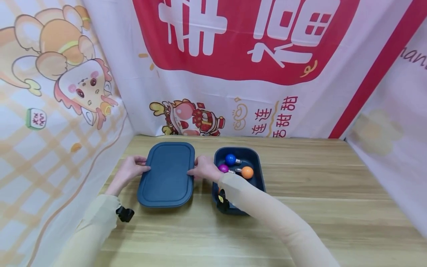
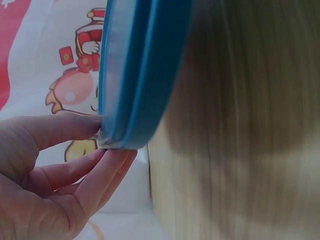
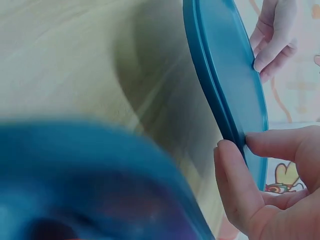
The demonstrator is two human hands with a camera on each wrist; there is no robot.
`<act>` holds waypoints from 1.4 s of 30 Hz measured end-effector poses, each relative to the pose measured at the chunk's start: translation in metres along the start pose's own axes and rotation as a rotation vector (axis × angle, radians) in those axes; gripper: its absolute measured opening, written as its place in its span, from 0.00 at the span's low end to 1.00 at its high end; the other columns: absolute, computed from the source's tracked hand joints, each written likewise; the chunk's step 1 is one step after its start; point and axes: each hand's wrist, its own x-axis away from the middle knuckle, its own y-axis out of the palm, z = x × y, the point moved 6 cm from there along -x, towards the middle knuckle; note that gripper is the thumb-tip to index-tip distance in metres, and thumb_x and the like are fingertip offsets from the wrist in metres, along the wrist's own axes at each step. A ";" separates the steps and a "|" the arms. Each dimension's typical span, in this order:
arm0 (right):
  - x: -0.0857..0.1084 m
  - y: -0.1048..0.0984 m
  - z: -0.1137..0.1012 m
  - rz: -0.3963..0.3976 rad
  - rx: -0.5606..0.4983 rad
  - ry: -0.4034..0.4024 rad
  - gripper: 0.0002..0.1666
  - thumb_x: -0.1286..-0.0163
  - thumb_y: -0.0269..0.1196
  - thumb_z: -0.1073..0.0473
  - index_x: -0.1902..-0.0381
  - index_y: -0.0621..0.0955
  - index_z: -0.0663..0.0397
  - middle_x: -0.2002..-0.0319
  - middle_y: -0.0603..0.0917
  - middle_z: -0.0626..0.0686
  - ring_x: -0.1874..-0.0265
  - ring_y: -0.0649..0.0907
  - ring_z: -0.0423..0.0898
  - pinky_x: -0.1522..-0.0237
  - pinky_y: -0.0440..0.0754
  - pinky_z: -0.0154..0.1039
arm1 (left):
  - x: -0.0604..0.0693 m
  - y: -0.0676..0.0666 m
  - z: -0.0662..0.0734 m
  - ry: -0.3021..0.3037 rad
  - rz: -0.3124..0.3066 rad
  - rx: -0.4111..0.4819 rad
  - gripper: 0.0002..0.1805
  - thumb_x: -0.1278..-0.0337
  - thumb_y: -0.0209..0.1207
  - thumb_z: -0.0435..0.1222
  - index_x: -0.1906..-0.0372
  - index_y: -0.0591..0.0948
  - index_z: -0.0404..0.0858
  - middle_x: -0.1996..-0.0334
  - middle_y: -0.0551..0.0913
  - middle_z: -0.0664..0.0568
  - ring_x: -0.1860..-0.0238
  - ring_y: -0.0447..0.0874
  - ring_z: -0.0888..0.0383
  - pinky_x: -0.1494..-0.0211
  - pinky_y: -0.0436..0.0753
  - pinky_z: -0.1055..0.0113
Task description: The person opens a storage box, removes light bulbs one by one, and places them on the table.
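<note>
A dark blue rounded rectangular lid [image 1: 166, 174] is held level just above the table, and the wrist views show its shadow on the wood below. My left hand [image 1: 130, 170] pinches its left edge, with the thumb [image 2: 75, 127] on top and the fingers underneath. On the opposite edge, my right hand [image 1: 205, 168] pinches the lid between thumb and fingers. To the right stands a dark blue box [image 1: 259, 163] without a cover. Inside it lie a blue bulb [image 1: 230, 160], a purple bulb [image 1: 223, 168] and an orange bulb [image 1: 247, 172]. My right forearm hides part of the box.
The wooden table [image 1: 310, 222] extends right of the box and toward the front. A printed cloth [image 1: 240, 89] hangs along the back, and more cloth [image 1: 50, 148] closes off the left and right sides. Each wrist carries a small black camera [image 1: 125, 214].
</note>
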 end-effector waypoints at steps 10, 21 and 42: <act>-0.009 0.023 -0.002 -0.021 -0.042 -0.007 0.12 0.36 0.70 0.59 0.65 0.83 0.65 0.70 0.89 0.61 0.67 0.91 0.54 0.70 0.86 0.31 | -0.007 -0.001 -0.018 -0.027 0.000 -0.023 0.26 0.41 0.63 0.29 0.40 0.74 0.18 0.49 0.82 0.26 0.56 0.86 0.50 0.58 0.89 0.64; -0.021 0.043 0.005 0.008 -0.006 0.024 0.11 0.41 0.72 0.64 0.66 0.82 0.65 0.73 0.88 0.59 0.74 0.91 0.50 0.74 0.87 0.33 | -0.013 0.006 -0.037 -0.059 0.018 -0.084 0.23 0.45 0.64 0.30 0.46 0.78 0.19 0.53 0.85 0.29 0.64 0.87 0.55 0.63 0.87 0.67; -0.028 0.060 0.000 0.020 0.181 0.021 0.15 0.39 0.72 0.58 0.63 0.81 0.63 0.70 0.88 0.56 0.79 0.89 0.44 0.79 0.81 0.25 | -0.014 0.005 -0.052 -0.039 0.062 -0.161 0.21 0.48 0.67 0.32 0.52 0.81 0.20 0.58 0.87 0.32 0.66 0.86 0.52 0.66 0.83 0.66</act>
